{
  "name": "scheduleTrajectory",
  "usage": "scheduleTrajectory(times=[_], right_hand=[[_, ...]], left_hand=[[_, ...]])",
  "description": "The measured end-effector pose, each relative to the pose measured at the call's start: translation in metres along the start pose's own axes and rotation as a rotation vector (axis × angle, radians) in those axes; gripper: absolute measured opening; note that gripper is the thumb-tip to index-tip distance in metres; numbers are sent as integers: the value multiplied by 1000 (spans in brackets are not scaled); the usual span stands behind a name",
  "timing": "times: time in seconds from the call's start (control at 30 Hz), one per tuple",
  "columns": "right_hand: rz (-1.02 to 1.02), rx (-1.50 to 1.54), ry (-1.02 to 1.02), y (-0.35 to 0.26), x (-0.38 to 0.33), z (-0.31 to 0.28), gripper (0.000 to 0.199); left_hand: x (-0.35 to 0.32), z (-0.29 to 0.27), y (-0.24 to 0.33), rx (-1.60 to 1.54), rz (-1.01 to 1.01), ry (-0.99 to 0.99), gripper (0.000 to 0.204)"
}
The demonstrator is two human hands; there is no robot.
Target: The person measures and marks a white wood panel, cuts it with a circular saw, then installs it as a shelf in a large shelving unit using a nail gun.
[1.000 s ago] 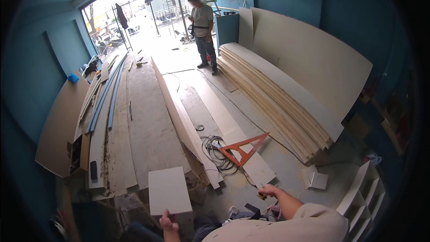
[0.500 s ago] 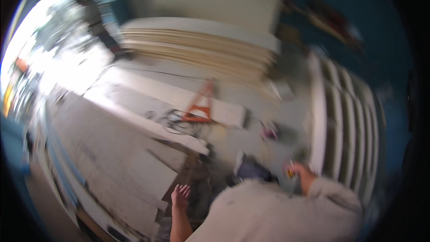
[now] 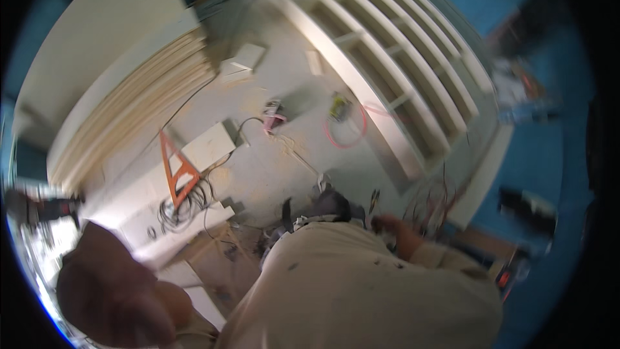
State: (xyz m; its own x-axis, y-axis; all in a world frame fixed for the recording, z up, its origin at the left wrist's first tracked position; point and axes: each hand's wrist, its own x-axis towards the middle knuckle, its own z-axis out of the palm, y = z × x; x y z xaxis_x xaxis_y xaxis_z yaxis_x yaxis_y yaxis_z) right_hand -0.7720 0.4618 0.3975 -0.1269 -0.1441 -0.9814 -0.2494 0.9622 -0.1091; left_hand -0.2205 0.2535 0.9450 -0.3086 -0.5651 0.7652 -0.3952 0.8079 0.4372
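My left hand (image 3: 116, 291) is raised close to the view at the lower left, large, dark and smeared, so its fingers cannot be made out. My right hand (image 3: 392, 227) is low beside my body, its fingers curled. A small two-pronged hand tool that looks like pliers (image 3: 374, 200) juts up from those fingers; its lower part is hidden. Farther ahead on the floor lie a pink-and-grey power tool (image 3: 274, 118) with a cord and a yellow-green tool (image 3: 338, 107) beside a pink hose (image 3: 345, 147).
A white shelf frame with many compartments (image 3: 381, 64) lies at the right. Stacked boards (image 3: 139, 90) stand at the left. An orange triangular square (image 3: 179, 171) and coiled cable (image 3: 184, 210) rest on boards. Offcuts (image 3: 248, 56) lie farther back. A drill-like tool (image 3: 48, 210) appears at the left edge.
The view has swung right, bringing the shelf frame toward the middle. My left hand has risen from low in front, open, to close by the view. My right hand still holds its tool.
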Motion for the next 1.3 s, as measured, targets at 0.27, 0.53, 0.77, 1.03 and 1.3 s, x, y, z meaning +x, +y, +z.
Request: scheduleTrajectory(times=[0.27, 0.53, 0.77, 1.03, 1.3], right_hand=[[-323, -489, -3, -184, 2, -49, 35], [-671, -826, -57, -371, -46, 39, 31], [-849, -1009, -113, -396, -79, 171, 30], [-812, -1272, -406, -344, -123, 364, 24], [-547, -1506, -175, -338, -113, 476, 28]], left_hand=[[54, -9, 65, 199, 137, -106, 70], [-38, -96, 197, 386, 24, 435, 50], [-227, -180, 317, 831, -66, 1079, 35], [-638, -7, 227, 902, -1734, 1478, 24], [-705, -46, 304, 1116, -1990, 1381, 25]])
